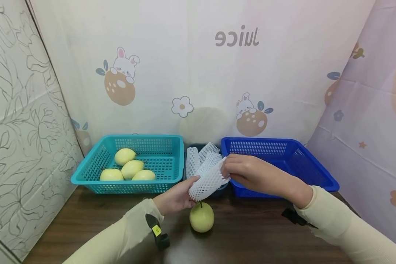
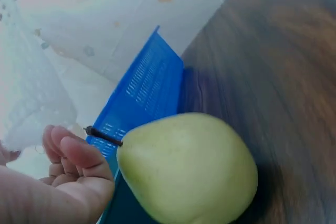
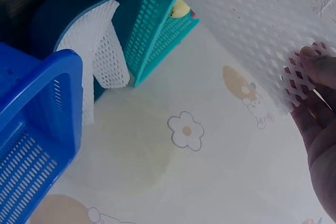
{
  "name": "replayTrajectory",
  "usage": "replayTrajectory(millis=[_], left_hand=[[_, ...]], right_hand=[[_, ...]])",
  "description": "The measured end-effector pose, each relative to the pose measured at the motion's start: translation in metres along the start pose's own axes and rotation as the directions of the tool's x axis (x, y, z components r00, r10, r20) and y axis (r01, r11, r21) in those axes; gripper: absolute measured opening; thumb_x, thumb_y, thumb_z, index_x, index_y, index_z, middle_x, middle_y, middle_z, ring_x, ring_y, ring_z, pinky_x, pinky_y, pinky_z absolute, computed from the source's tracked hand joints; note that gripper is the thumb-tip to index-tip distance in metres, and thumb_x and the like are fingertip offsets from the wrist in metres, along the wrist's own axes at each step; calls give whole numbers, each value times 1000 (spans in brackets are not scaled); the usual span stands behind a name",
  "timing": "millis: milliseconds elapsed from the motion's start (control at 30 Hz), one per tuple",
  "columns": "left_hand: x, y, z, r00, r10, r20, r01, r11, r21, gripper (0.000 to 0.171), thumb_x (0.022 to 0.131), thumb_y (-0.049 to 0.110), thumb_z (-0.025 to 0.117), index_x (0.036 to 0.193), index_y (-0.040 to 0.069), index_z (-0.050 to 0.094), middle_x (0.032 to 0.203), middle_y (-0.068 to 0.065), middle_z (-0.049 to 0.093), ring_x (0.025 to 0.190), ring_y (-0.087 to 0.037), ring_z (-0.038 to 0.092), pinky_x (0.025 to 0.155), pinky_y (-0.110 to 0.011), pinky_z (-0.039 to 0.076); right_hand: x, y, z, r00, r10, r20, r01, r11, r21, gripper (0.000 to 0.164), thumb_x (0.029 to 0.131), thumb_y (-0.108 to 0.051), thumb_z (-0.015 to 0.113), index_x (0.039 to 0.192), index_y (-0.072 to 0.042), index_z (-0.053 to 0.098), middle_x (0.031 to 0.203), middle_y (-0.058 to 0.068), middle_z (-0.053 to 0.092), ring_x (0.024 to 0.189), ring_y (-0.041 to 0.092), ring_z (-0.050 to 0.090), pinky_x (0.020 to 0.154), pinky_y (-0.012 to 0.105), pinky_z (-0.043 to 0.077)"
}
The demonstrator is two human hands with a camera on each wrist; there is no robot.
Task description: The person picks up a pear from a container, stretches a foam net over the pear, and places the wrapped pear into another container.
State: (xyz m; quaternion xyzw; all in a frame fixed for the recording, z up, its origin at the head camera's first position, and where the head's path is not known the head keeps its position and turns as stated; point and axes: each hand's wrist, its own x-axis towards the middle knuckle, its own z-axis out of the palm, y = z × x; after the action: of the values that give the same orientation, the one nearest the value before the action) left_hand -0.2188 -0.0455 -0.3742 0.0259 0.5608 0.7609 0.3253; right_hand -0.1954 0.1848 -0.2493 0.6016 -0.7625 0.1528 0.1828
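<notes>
A white foam fruit net is stretched slantwise between the two hands. My right hand pinches its upper end, with thumb and fingers on the mesh edge in the right wrist view. At the lower end my left hand holds the net, thumb on the near side and the other fingers partly hidden behind it. Just below the left hand a yellow-green pear stands on the table, stem up. The same pear looms large beside the curled left fingers in the left wrist view.
A teal basket with several pears stands at left. Between it and a blue basket at right sits a dark bin with more foam nets. A printed curtain hangs behind the brown table.
</notes>
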Motion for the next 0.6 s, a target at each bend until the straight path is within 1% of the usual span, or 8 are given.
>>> replayTrajectory(millis=[67,133,200,333,433,533,600], left_hand=[[1,0,1,998,-16,55,20,996,-83,47,100,43,42,132,8,41,110,-7,52,92,-18,46,68,-24,35],[2,0,3,995,-15,96,30,987,-157,44,101,40,42,131,9,40,111,-6,52,96,-18,46,70,-23,35],[2,0,5,994,-5,113,28,980,-199,40,102,36,42,130,8,40,111,-6,52,96,-17,47,71,-22,36],[2,-2,9,994,17,112,14,963,-270,40,102,28,41,133,3,38,115,-9,54,103,-18,51,84,-27,43],[3,-2,10,995,18,95,14,945,-326,43,103,25,42,137,0,35,123,-12,51,112,-21,50,96,-34,42],[3,0,11,998,13,60,9,933,-361,43,103,23,42,138,0,33,127,-14,50,117,-23,48,101,-37,38],[3,1,10,999,18,42,-1,924,-382,43,103,22,42,139,0,33,129,-14,49,118,-23,49,102,-37,38]], right_hand=[[-1,0,1,1000,-2,1,2,1000,7,32,76,15,67,93,-12,60,93,-4,59,87,11,53,75,23,47],[-2,0,3,1000,-1,5,1,1000,10,33,75,15,68,93,-12,61,92,-4,59,86,12,53,75,23,47],[-3,1,6,1000,-4,5,4,1000,7,33,75,15,69,93,-11,61,91,-4,59,85,12,53,75,22,47],[-6,3,12,1000,-9,-10,9,1000,10,34,73,16,70,93,-10,62,91,-3,59,84,12,53,75,21,47],[-8,3,15,999,-9,-33,10,1000,19,36,71,17,70,94,-10,62,92,-2,60,85,13,53,76,23,48],[-9,3,18,998,4,-58,-2,1000,25,37,70,16,70,94,-12,62,96,-2,61,89,13,54,78,23,48],[-11,3,19,996,19,-87,-17,999,31,35,72,14,68,95,-11,62,100,-1,61,93,14,54,82,22,46]])
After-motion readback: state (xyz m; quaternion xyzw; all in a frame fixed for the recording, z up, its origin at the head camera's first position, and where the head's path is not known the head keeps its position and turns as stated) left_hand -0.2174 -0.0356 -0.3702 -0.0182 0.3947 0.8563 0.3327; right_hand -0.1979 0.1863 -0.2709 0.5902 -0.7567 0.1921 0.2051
